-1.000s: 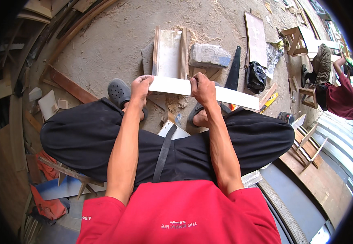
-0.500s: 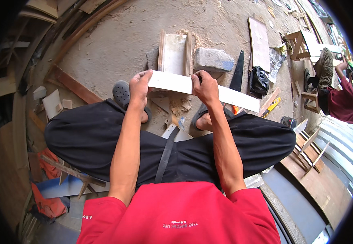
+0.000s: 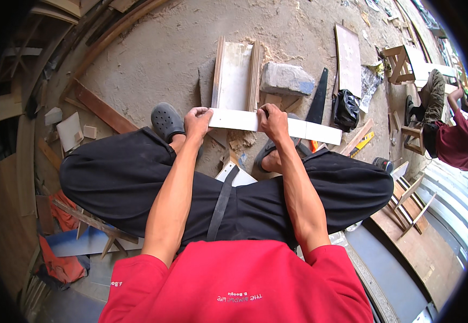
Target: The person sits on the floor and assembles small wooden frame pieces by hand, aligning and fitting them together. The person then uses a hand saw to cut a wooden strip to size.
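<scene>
A long, narrow white board (image 3: 235, 119) lies crosswise between my hands, in front of my bent knees. My left hand (image 3: 197, 123) grips its left end, with the fingers closed round it. My right hand (image 3: 274, 121) pinches it past the middle, and the board's right end sticks out free beyond that hand. Just beyond the board lies a wooden trough-like piece (image 3: 236, 75) with raised side rails. To its right sit a grey stone block (image 3: 287, 79) and a handsaw (image 3: 318, 97) with a dark blade, its orange handle partly hidden by the board.
A black plastic bag (image 3: 347, 109) and a flat plank (image 3: 348, 59) lie to the right. Nearer are a yellow tool (image 3: 362, 144) and a small tin (image 3: 383, 164). A co-worker (image 3: 452, 137) sits at far right. A reddish-brown plank (image 3: 105, 110) and wood offcuts lie left.
The board has come slightly nearer to me and tilts less, its left end lower in view. Both hands have moved with it, keeping their grip.
</scene>
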